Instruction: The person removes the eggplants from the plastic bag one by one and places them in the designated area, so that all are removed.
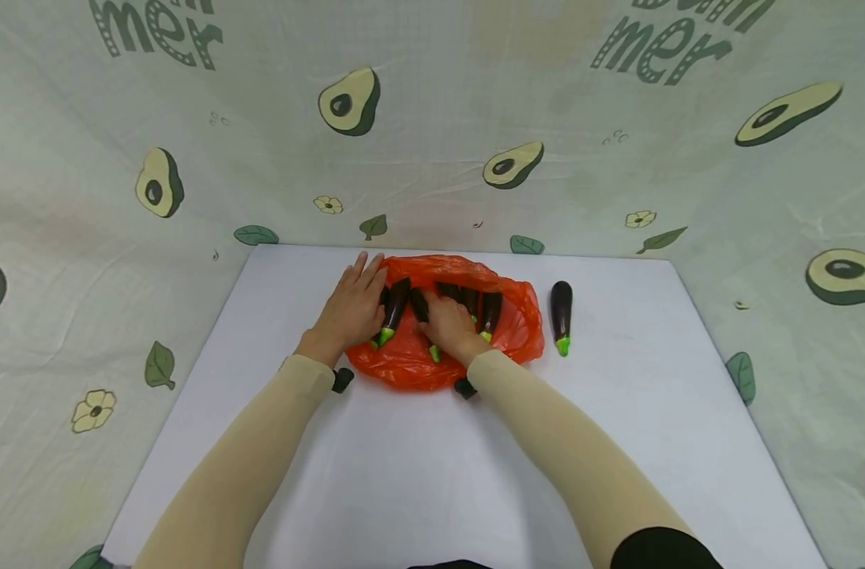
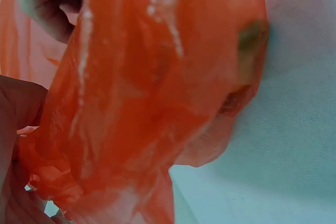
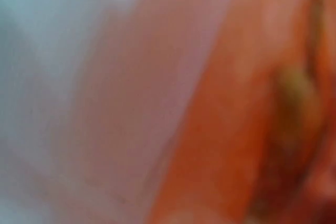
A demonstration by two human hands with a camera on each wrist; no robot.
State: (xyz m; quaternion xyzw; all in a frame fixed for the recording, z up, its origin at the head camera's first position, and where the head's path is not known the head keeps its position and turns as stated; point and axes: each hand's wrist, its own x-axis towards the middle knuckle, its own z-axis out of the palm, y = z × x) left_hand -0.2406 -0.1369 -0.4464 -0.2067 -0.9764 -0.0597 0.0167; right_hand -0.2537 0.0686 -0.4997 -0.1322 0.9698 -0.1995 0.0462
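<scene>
A thin red plastic bag (image 1: 389,371) lies open on the white table, with several dark eggplants (image 1: 396,304) with green stem ends inside. My left hand (image 1: 354,304) is at the bag's left edge. In the left wrist view its thumb (image 2: 23,100) and fingers hold the plastic between them. My right hand (image 1: 452,322) reaches into the middle of the bag and grips an eggplant (image 1: 419,304), whose green end shows below the hand. The right wrist view is blurred; it shows red plastic (image 3: 226,129) and a stem end (image 3: 294,103).
One eggplant (image 1: 562,316) lies on the table (image 1: 617,411) to the right of the bag, stem end toward me. Behind the table hangs a pale cloth (image 1: 432,174) printed with avocados and leaves, which also flanks both sides.
</scene>
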